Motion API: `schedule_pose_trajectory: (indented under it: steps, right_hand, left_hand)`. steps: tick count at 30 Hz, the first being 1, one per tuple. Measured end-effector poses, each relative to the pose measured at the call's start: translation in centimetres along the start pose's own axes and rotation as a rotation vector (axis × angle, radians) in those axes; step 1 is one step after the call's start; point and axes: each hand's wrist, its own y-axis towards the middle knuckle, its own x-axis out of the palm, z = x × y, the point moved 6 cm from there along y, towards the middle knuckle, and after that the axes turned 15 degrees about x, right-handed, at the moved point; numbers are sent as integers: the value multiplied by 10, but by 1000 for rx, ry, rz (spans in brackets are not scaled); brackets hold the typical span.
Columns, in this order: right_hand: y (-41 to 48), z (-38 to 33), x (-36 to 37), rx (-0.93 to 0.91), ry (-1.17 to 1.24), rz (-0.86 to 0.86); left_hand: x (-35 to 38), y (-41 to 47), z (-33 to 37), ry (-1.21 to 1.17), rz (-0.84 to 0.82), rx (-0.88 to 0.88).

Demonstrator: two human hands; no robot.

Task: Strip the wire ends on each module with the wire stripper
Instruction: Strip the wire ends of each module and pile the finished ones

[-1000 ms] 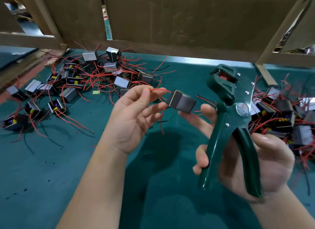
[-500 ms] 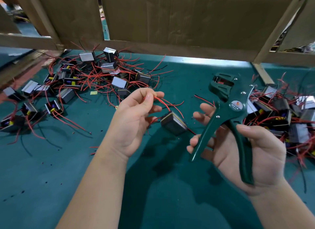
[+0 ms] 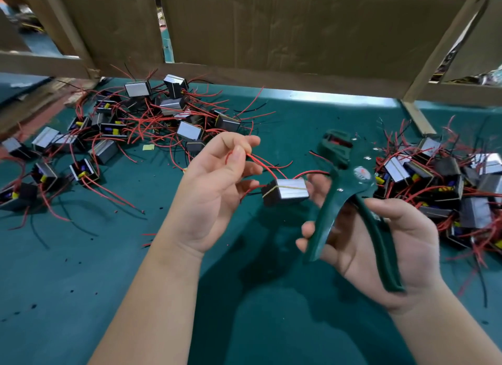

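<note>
The left hand [image 3: 214, 190] pinches a red wire [image 3: 262, 162] between thumb and forefinger at frame centre. The wire runs down-right to the module [image 3: 288, 192], which hangs there. The right hand [image 3: 394, 242] has its fingers curled round the wire stripper [image 3: 350, 180]. The stripper head lies right of the pinch.

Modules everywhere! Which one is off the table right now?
The module in mid-air, dangling by red wires that the left hand pinches, beside the wire stripper. All the others lie in piles on the green table.
</note>
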Motion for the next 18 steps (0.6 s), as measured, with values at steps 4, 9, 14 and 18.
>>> schedule_pose_trajectory:
  steps: [4,9,14,18]
  right_hand:
    - [-6,-10,3,-80,63,-116]
    - [-4,-11,-7,-78,10,49]
    - [-3,-4,-2,8,28,2]
    - [-4,-2,11,74,54,-178]
  left_hand:
    - [-7,1,4,161,56,70]
    - [-1,0,0,220,-20,89]
    - [-4,2,5,275,129,263]
    - [-6,3,11,256,121,345]
